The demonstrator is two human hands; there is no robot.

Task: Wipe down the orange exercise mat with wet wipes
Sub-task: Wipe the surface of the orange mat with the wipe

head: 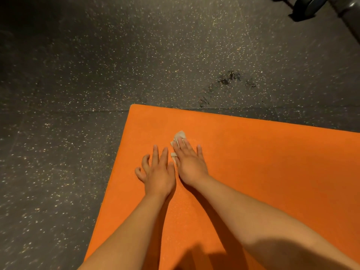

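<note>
The mat is a plain, even orange with a fine grain and no print. The wipe on it is off-white. The floor is dark grey, speckled all over with small white and yellowish flecks, and shows a few blackish blotches beyond the mat's far edge. The equipment at top right is black.

No readable text, labels or numbers — mat and floor unmarked.
</note>
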